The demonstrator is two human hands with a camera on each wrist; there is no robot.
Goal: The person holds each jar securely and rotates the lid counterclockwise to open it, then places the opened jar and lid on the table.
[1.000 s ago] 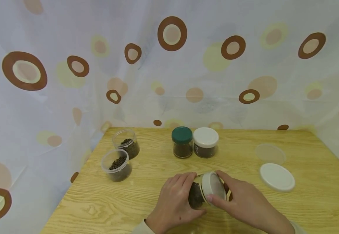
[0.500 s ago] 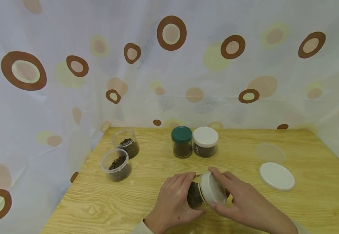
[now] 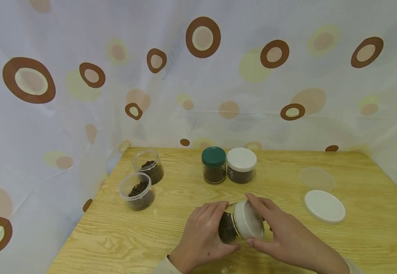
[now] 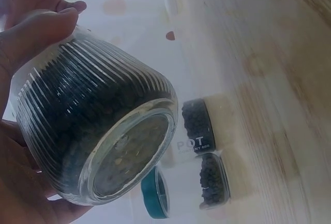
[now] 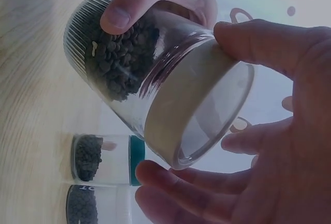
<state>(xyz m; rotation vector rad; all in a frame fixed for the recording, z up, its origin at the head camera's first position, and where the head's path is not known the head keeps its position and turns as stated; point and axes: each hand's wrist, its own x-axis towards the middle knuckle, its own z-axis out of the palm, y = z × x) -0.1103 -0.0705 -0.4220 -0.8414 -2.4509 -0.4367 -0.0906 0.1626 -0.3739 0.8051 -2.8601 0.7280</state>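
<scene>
A glass jar [image 3: 226,228] of dark pellets lies tilted in my left hand [image 3: 202,236], its mouth end toward the right. My left fingers and thumb wrap its body; the ribbed lower wall and base show in the left wrist view. On the mouth sits a white-rimmed lid [image 3: 242,220] with a see-through top. My right hand [image 3: 284,232] holds this lid at its rim, index finger at the top and thumb below. In the right wrist view, the thumb [image 5: 258,43] presses the lid's edge while the other fingers spread around the opposite side.
A green-lidded jar [image 3: 214,171] and a white-lidded jar [image 3: 241,165] stand side by side behind my hands. Two lidless clear tubs, the front tub [image 3: 143,199] and the rear tub [image 3: 155,173], hold dark pellets at left. A white lid [image 3: 325,206] and a translucent disc [image 3: 317,179] lie at right.
My right fingers have shifted around the lid's rim: the index finger is farther up and left, the thumb lower. The left hand and jar have barely moved.
</scene>
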